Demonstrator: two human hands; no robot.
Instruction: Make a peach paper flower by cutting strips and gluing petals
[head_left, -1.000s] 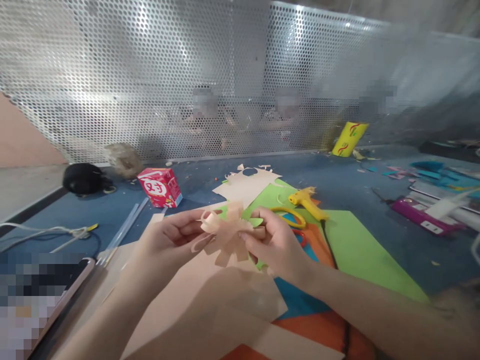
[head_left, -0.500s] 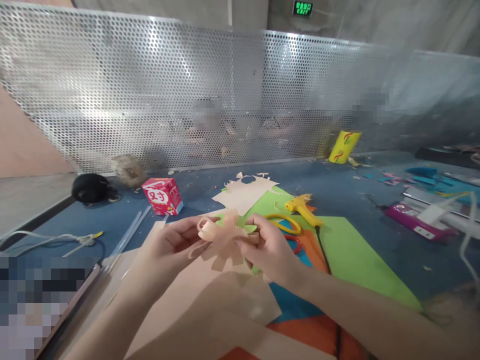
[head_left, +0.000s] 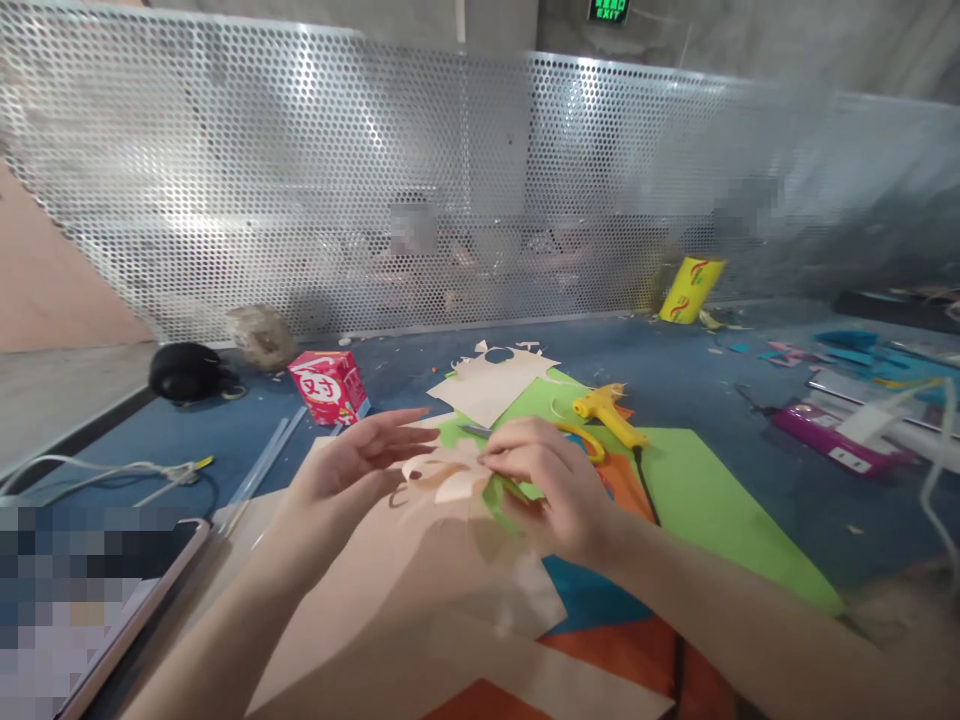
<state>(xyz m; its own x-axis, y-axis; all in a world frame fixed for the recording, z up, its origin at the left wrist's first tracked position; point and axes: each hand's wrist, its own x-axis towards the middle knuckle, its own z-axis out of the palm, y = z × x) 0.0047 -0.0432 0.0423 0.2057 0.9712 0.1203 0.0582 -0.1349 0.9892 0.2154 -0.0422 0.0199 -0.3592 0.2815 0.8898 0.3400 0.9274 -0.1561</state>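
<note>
A peach paper flower (head_left: 442,477) with looped strips hangs low between my hands, just above the peach sheet (head_left: 420,590). My left hand (head_left: 352,472) cradles it from the left with fingers stretched out. My right hand (head_left: 551,485) pinches the flower's right edge, fingers curled together. A green paper scrap (head_left: 510,490) shows under my right fingers.
Green (head_left: 705,500), blue and orange sheets lie to the right, with a yellow glue gun (head_left: 607,412) and yellow-handled scissors (head_left: 585,437). A red carton (head_left: 328,385), glue sticks (head_left: 262,462) and a phone (head_left: 90,600) lie left. A perforated metal screen (head_left: 450,180) closes the back.
Both hands have lowered the paper flower toward the peach sheet and tipped it flatter. My left fingers have stretched out; my right hand has curled over the flower's edge.
</note>
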